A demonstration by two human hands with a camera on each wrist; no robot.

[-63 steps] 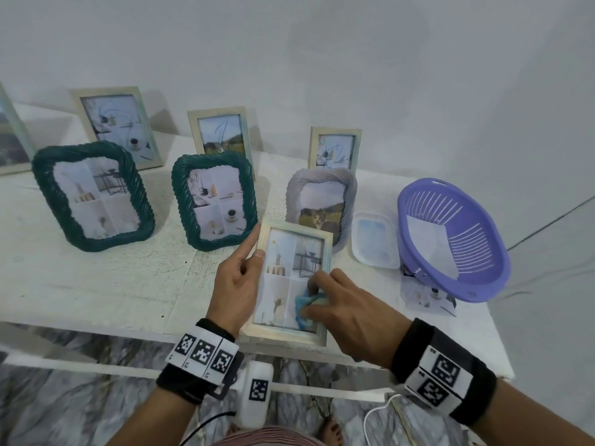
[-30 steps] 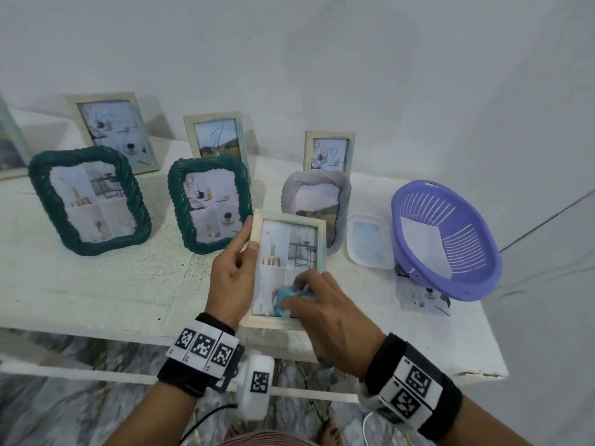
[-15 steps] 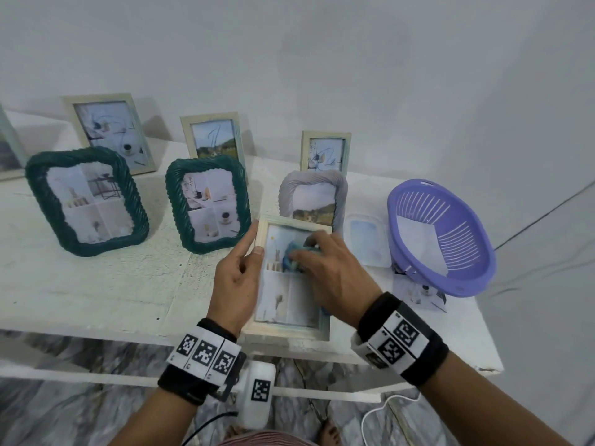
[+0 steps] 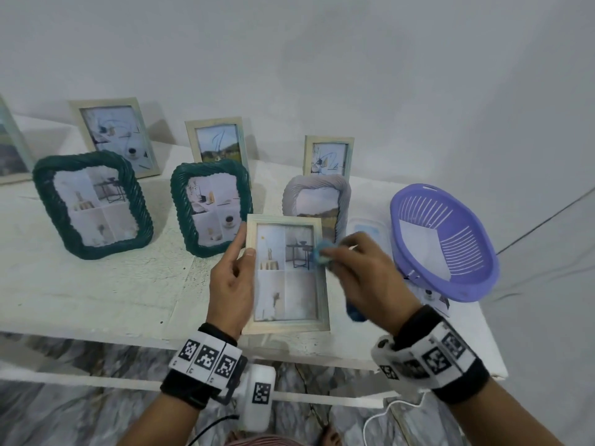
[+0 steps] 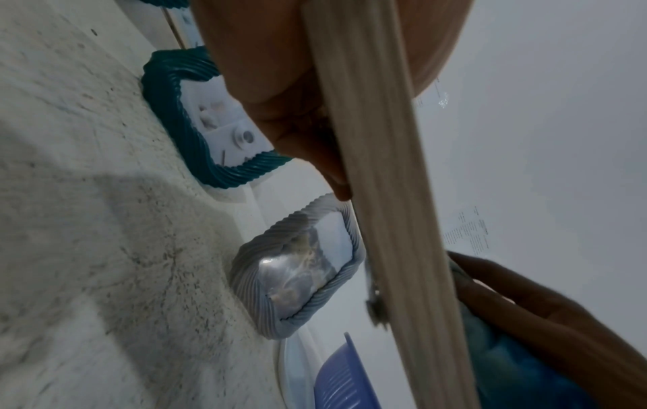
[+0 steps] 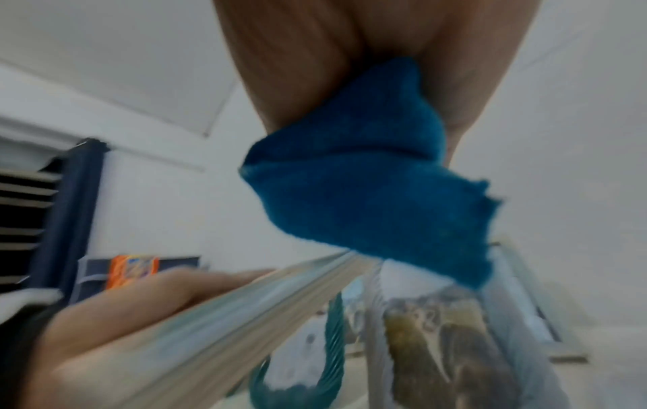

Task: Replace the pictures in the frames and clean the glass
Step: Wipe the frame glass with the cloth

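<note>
I am holding a pale wooden picture frame (image 4: 286, 275) up over the front edge of the white table (image 4: 96, 284), its glass facing me. My left hand (image 4: 230, 284) is gripping the frame's left side, the thumb lying on the front rail and the fingers curled round behind it; the left wrist view is showing that edge (image 5: 381, 193) running between thumb and fingers. My right hand (image 4: 370, 278) is bunching a blue cloth (image 4: 322, 252) in its curled fingers and pressing the wad against the glass near the frame's upper right corner. A loose end of the cloth is hanging out below the heel of that hand, and the right wrist view is showing the cloth (image 6: 367, 177) squeezed in the closed fingers, though blurred.

Just behind the held frame a grey ribbed frame (image 4: 317, 201) is standing, with two green braided frames (image 4: 93, 204) to its left and three pale frames (image 4: 114, 133) further back by the wall. A purple basket (image 4: 444, 239) is sitting to the right, tilted, a clear plastic lid (image 4: 367, 230) between it and the grey frame.
</note>
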